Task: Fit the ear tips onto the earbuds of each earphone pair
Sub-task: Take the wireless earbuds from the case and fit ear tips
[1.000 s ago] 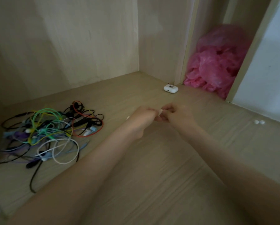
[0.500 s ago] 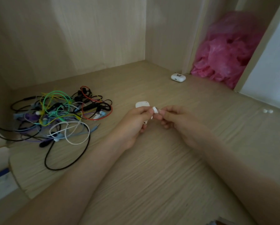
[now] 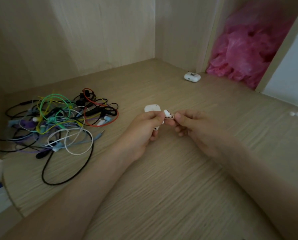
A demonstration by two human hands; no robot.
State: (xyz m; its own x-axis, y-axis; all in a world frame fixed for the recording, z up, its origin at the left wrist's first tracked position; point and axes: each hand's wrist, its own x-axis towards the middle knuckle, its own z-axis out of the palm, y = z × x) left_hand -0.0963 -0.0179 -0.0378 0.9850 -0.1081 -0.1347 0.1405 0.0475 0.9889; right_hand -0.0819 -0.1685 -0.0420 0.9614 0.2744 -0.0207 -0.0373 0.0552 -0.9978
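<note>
The left hand (image 3: 144, 129) is clenched round a white earbud (image 3: 166, 113), thumb and forefinger holding its head, with the stem end poking out below the curled fingers. The right hand (image 3: 195, 125) pinches a small white tip (image 3: 172, 116) between thumb and forefinger. The tip touches the earbud's nozzle end, but whether it is seated is hard to tell at this size. Both hands hover just above the board (image 3: 162, 187), near its middle.

Just behind the left hand's knuckles lies a white case (image 3: 151, 107), partly hidden by them. A 2nd case (image 3: 192, 77), white with a dark mark on top, sits far back by the upright panel. Beside it, to the right, a crumpled pink bag (image 3: 245, 54) fills the next gap. 2 loose tips (image 3: 295, 113) lie side by side at the far right, well apart from the hands. On the left, a tangle of cables (image 3: 58, 122) in black, green, red, white, purple and yellow is heaped on the board.
</note>
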